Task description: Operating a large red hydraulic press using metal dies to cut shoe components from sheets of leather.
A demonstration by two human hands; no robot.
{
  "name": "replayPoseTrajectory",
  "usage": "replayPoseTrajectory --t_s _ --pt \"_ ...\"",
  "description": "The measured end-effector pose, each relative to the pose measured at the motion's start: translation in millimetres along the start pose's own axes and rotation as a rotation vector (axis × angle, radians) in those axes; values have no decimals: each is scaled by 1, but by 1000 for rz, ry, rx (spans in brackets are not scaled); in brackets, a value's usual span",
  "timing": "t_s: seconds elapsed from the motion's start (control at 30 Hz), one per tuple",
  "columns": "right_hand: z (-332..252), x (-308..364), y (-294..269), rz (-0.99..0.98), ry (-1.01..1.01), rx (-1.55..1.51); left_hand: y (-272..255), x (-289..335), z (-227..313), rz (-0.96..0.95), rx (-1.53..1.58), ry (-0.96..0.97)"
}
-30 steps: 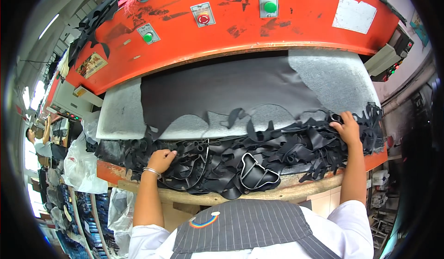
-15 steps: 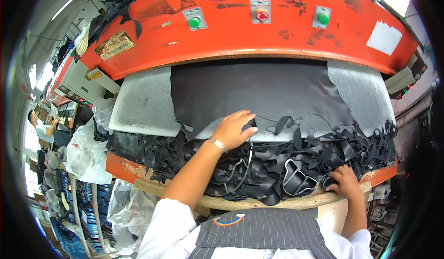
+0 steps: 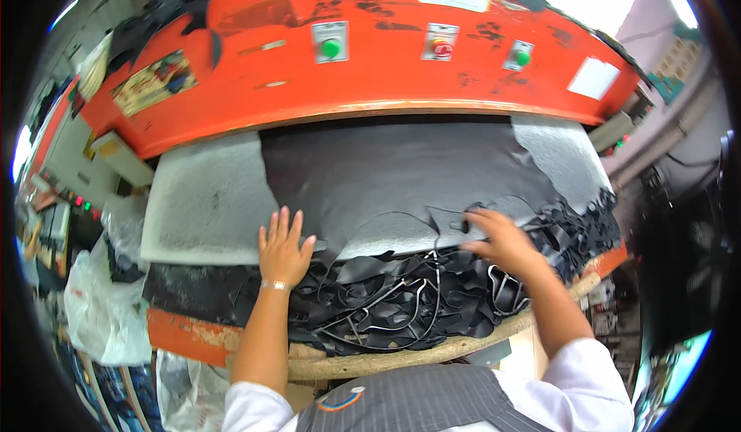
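A large sheet of black leather (image 3: pixel 386 162) lies on the pale grey bed (image 3: pixel 208 193) of a red press, its near edge cut away in curves. My left hand (image 3: pixel 284 253) rests with fingers spread over the sheet's lower left corner, holding nothing. Over the cut near edge, my right hand (image 3: pixel 502 240) is slightly blurred, thumb and fingers apart. Its fingertips are at a small dark leather scrap (image 3: pixel 472 210); whether they touch it is unclear. Tangled black offcuts (image 3: pixel 455 297) heap along the bed's front. Thin pale-edged frames, like cutting dies (image 3: pixel 397 308), lie among them.
The red press head (image 3: pixel 255 61) spans the far side, bearing two green buttons and a red one (image 3: pixel 441 49). A worn wooden rail (image 3: pixel 401 361) edges the near side. Clear plastic bags (image 3: pixel 108 304) hang at the left. More black scraps (image 3: pixel 170 3) lie atop the press.
My left hand has left the cut edge and moved left, fingers now spread. My right hand has risen from the offcuts near the rail to the cut edge. The view has shifted.
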State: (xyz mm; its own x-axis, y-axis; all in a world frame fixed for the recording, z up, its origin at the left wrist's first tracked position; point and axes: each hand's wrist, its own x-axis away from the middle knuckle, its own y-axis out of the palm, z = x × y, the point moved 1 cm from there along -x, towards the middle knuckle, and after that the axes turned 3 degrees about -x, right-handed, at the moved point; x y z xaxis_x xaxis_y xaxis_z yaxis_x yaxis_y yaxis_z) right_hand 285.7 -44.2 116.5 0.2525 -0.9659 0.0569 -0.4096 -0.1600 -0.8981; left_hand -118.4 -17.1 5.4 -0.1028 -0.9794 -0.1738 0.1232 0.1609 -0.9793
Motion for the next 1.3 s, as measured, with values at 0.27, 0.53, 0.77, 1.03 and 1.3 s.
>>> replayPoseTrajectory --t_s 0.27,0.53,0.77,1.03,1.3 --pt "-202 -168 177 -159 -720 -182 11 2 -19 98 -25 -41" --pt "34 -173 101 102 -24 187 14 20 -23 87 -18 -109" --pt "146 -65 0 365 132 427 -5 31 -11 265 -34 -37" --pt "-48 50 90 -320 -1087 -85 6 34 -8 305 8 -55" --pt "-48 59 99 -351 -993 -9 4 30 1 323 133 -69"
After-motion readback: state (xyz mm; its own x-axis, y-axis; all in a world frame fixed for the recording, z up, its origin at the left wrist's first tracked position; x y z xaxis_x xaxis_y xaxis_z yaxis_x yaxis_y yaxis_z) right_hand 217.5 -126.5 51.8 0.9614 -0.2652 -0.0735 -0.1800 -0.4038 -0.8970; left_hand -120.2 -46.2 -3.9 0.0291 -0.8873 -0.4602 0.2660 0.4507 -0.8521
